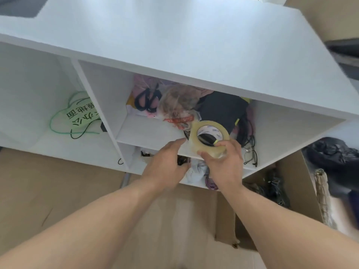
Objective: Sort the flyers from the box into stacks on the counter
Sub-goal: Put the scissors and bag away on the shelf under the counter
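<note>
My right hand (223,162) grips a roll of clear packing tape (208,137) by its lower rim, in front of the middle shelf of a white cabinet (174,41). Just left of the roll, my left hand (167,162) reaches toward the shelf edge with fingers extended and holds nothing. An open cardboard box (287,171) stands on the floor at the lower right, with dark tangled items inside. No flyers can be made out. The white counter top of the cabinet fills the upper part of the view.
The middle shelf is crammed with black scissors (147,100), crumpled plastic (176,101), a dark bag (221,109) and glasses (250,156). A green-outlined sign (79,115) lies in the left compartment. Cloth and cords sit on the lower shelf. A black bag (334,152) lies at the right.
</note>
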`<act>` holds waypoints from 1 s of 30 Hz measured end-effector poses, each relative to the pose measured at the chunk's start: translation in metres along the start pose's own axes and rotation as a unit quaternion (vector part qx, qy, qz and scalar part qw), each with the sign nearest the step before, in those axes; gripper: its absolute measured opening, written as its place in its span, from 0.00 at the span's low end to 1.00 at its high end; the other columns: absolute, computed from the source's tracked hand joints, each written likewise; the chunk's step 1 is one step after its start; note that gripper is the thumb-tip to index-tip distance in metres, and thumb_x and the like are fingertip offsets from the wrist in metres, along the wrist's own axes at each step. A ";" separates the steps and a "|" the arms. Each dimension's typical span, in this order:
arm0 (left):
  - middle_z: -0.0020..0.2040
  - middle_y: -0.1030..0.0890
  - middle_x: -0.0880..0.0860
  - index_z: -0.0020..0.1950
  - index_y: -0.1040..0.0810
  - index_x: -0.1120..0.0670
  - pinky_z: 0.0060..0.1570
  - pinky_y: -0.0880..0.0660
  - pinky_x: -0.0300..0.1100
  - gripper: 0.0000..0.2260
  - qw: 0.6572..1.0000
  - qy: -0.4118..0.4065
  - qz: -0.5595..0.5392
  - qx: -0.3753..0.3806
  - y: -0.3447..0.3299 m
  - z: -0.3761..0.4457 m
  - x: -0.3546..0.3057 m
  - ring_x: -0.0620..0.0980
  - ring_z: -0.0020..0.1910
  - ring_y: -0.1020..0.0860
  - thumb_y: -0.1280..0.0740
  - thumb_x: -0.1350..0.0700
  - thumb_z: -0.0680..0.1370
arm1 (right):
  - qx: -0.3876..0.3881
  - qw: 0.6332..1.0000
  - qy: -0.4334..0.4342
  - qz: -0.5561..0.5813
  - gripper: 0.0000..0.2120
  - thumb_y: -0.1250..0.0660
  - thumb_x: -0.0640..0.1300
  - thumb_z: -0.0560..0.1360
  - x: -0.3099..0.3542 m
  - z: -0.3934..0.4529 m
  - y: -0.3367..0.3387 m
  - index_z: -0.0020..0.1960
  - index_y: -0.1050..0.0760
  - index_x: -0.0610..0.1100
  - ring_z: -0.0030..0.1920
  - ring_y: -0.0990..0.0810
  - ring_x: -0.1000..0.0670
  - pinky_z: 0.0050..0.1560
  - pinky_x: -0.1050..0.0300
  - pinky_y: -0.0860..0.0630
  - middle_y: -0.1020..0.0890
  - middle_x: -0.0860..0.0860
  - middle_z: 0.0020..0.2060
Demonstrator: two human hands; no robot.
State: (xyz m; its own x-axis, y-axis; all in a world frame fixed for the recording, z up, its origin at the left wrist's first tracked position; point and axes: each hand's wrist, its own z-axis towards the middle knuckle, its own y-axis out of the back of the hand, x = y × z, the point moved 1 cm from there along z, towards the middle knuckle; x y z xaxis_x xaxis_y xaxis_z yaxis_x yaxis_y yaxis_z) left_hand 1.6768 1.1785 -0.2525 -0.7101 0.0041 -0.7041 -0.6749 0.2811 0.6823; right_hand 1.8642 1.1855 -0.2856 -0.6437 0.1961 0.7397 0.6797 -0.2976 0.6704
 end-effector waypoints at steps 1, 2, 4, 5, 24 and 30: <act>0.77 0.32 0.47 0.81 0.40 0.46 0.68 0.36 0.38 0.31 1.000 -0.006 -0.005 -0.012 -0.003 0.011 -0.002 0.47 0.73 0.33 0.31 0.52 0.80 | -0.008 1.000 -0.005 0.004 0.22 0.18 0.54 0.66 -0.005 0.012 -0.004 0.53 0.24 0.51 0.63 0.29 0.59 0.58 0.67 0.35 0.30 0.55 0.70; 0.77 0.33 0.47 0.81 0.40 0.46 0.69 0.36 0.40 0.31 1.000 -0.012 -0.001 -0.021 -0.005 0.022 -0.004 0.48 0.74 0.33 0.31 0.52 0.80 | -0.009 1.000 -0.011 0.007 0.22 0.19 0.55 0.66 -0.009 0.025 -0.008 0.54 0.23 0.50 0.60 0.30 0.61 0.57 0.67 0.36 0.30 0.55 0.70; 0.78 0.34 0.47 0.81 0.41 0.46 0.71 0.36 0.42 0.31 0.999 -0.018 0.023 -0.027 -0.008 0.040 -0.006 0.49 0.75 0.35 0.31 0.51 0.80 | -0.018 1.000 -0.009 0.015 0.22 0.19 0.55 0.66 -0.014 0.047 -0.016 0.55 0.23 0.49 0.62 0.30 0.59 0.58 0.68 0.38 0.30 0.55 0.70; 0.78 0.34 0.48 0.81 0.41 0.46 0.71 0.37 0.42 0.31 0.999 -0.019 0.033 -0.030 -0.010 0.047 -0.006 0.49 0.75 0.35 0.31 0.51 0.80 | -0.029 0.999 -0.010 0.021 0.22 0.19 0.55 0.66 -0.015 0.056 -0.020 0.54 0.23 0.50 0.65 0.29 0.56 0.59 0.67 0.37 0.30 0.54 0.70; 0.77 0.33 0.48 0.81 0.40 0.48 0.70 0.34 0.41 0.30 0.997 0.028 0.044 -0.049 -0.035 0.068 0.030 0.49 0.73 0.32 0.33 0.55 0.81 | -0.066 0.995 -0.072 0.015 0.23 0.21 0.49 0.69 0.002 0.122 -0.063 0.59 0.27 0.48 0.60 0.21 0.46 0.50 0.60 0.35 0.36 0.55 0.76; 0.77 0.33 0.46 0.80 0.38 0.48 0.69 0.35 0.39 0.28 0.997 0.048 0.035 -0.052 -0.036 0.057 0.040 0.47 0.73 0.32 0.33 0.55 0.81 | -0.073 0.994 -0.074 0.025 0.39 0.21 0.49 0.71 -0.002 0.107 -0.056 0.76 0.36 0.48 0.73 0.32 0.48 0.64 0.58 0.35 0.36 0.51 0.78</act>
State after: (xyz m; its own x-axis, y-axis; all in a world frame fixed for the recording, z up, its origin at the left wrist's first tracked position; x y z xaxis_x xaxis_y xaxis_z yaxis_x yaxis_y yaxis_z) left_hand 1.6840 1.2230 -0.3162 -0.7683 -0.0741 -0.6358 -0.6373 0.1818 0.7489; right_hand 1.8648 1.3016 -0.3182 -0.5445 0.3092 0.7797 0.6440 -0.4415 0.6248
